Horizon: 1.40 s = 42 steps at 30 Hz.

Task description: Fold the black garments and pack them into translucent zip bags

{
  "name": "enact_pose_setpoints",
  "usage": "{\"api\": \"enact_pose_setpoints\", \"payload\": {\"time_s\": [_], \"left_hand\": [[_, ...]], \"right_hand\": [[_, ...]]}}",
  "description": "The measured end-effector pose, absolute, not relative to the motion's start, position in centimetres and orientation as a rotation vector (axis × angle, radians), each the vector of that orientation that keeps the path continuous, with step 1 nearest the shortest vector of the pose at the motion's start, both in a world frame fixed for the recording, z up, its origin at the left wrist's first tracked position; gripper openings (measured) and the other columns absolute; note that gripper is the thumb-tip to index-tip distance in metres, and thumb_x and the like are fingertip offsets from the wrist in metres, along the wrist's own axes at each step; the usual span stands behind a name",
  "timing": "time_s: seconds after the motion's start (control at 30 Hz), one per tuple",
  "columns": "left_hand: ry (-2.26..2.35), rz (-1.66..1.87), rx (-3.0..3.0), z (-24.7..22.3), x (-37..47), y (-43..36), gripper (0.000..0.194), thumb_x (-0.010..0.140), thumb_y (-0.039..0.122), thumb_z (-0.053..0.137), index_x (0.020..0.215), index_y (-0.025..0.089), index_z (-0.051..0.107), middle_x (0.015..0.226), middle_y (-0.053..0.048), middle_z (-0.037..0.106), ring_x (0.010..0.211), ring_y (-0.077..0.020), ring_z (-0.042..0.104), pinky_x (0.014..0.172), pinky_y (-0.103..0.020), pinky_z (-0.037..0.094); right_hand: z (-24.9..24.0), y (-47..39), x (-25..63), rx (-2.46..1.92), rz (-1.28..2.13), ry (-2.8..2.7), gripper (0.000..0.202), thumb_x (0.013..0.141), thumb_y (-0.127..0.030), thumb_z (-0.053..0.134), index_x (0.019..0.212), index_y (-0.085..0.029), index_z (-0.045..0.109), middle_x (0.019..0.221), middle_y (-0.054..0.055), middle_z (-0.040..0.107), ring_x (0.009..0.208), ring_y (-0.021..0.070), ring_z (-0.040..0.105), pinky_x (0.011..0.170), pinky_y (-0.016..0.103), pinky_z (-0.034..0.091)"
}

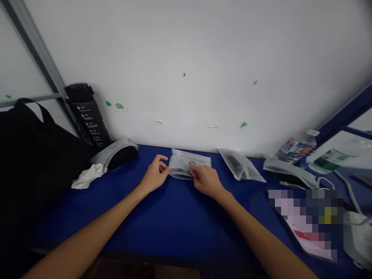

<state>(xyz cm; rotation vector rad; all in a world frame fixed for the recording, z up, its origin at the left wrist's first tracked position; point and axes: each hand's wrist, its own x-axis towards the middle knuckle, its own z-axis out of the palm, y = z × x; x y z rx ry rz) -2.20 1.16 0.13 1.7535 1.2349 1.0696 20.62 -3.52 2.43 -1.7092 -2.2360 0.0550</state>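
A frosted plastic zip bag (181, 161) with dark printed lettering and a round logo lies flat on the blue table, close to the wall. My right hand (205, 180) is closed in a pinch at the bag's near right part; the fingers cover what exactly they grip. At the bag's left edge is my left hand (157, 174), thumb and index finger apart, the others loosely curled. Its thumb tip is near or touching the edge; I cannot tell which.
Left stand a black bag (37, 155), a black bottle (88, 116), a filled pouch (117, 153) and crumpled tissue (88, 176). Another frosted bag (240, 164), a pouch (290, 174), clear bottles (334, 155), cables and a partly blurred flat item (308, 236) lie right. A white wall (174, 77) rises behind.
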Motion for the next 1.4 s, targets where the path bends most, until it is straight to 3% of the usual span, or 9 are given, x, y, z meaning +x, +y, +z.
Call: {"api": "enact_pose_setpoints", "payload": {"time_s": [0.13,0.23,0.5,0.63,0.73,0.83,1.0,1.13,1.4], "left_hand": [[1.162,1.018,1.632,0.1,-2.1,0.8,0.029,0.083,0.03,0.063,0.108,0.023,0.05,0.069,0.007,0.056,0.052,-0.013,0.055,0.054,-0.025,0.042],[1.107,0.988,1.68,0.4,-2.0,0.4,0.025,0.084,0.029,0.061,0.106,0.023,0.05,0.068,0.009,0.053,0.05,-0.0112,0.051,0.054,-0.024,0.039],[1.168,1.015,1.826,0.5,-1.6,-0.1,0.016,0.085,0.021,0.055,0.1,0.023,0.049,0.066,0.008,0.053,0.061,-0.0143,0.052,0.064,-0.026,0.038],[1.082,1.016,1.748,0.0,-1.2,-0.3,0.015,0.087,0.023,0.056,0.1,0.024,0.049,0.064,0.008,0.051,0.06,-0.0141,0.051,0.062,-0.026,0.036],[0.984,1.014,1.633,-0.5,-0.9,-0.4,0.015,0.088,0.025,0.058,0.1,0.024,0.049,0.066,0.007,0.054,0.061,-0.0142,0.053,0.062,-0.025,0.039],[0.932,1.01,1.56,-0.6,-0.7,-0.6,0.014,0.088,0.026,0.057,0.1,0.023,0.05,0.068,0.005,0.055,0.062,-0.0147,0.054,0.062,-0.026,0.041],[0.916,1.003,1.516,-0.8,-0.4,-1.0,0.015,0.088,0.027,0.055,0.102,0.023,0.052,0.072,0.003,0.055,0.063,-0.0148,0.052,0.06,-0.026,0.04],[0.945,1.067,1.537,-0.8,-0.1,-0.9,0.017,0.09,0.031,0.056,0.102,0.024,0.048,0.068,0.006,0.048,0.059,-0.013,0.044,0.058,-0.025,0.035],[0.989,1.123,1.407,1.2,-1.6,0.9,0.024,0.082,0.023,0.056,0.101,0.026,0.042,0.066,0.009,0.04,0.054,-0.0098,0.038,0.053,-0.021,0.026]], "right_hand": [[2.9,-4.1,20.2,-1.649,0.051,-2.279,0.01,0.08,-0.021,0.064,0.079,-0.022,0.054,0.076,-0.001,0.066,0.07,0.0168,0.056,0.062,0.029,0.023],[2.9,-4.1,19.8,-1.618,-0.01,-2.353,0.014,0.086,-0.03,0.062,0.077,-0.021,0.057,0.079,0.001,0.069,0.071,0.0173,0.058,0.063,0.03,0.025],[2.6,-3.9,20.1,-1.626,-0.116,-2.336,0.02,0.082,-0.025,0.066,0.067,-0.021,0.054,0.073,0.002,0.068,0.066,0.0187,0.058,0.062,0.032,0.025],[2.4,-4.6,19.6,-1.329,-0.023,-2.257,0.012,0.082,-0.028,0.07,0.083,-0.022,0.06,0.079,0.001,0.069,0.07,0.0187,0.059,0.072,0.03,0.037],[1.7,-4.7,18.6,-1.042,-0.045,-2.287,0.01,0.089,-0.03,0.069,0.095,-0.022,0.064,0.084,0.001,0.07,0.075,0.0184,0.061,0.085,0.034,0.04],[1.0,-4.7,17.7,-0.94,-0.148,-2.275,0.012,0.098,-0.024,0.061,0.087,-0.021,0.065,0.079,0.0,0.069,0.071,0.0162,0.06,0.086,0.035,0.039],[0.4,-4.6,17.1,-0.894,-0.324,-2.235,0.015,0.1,-0.019,0.059,0.087,-0.02,0.067,0.073,-0.001,0.067,0.065,0.0142,0.057,0.08,0.033,0.037],[0.5,-4.0,17.3,-0.927,-0.402,-2.267,0.028,0.097,-0.015,0.056,0.07,-0.021,0.059,0.065,-0.002,0.063,0.059,0.0132,0.051,0.077,0.032,0.035],[2.0,-2.4,21.2,-1.143,-0.39,-2.222,0.025,0.088,-0.016,0.058,0.063,-0.02,0.056,0.061,-0.001,0.061,0.06,0.0136,0.05,0.076,0.034,0.031]]}}
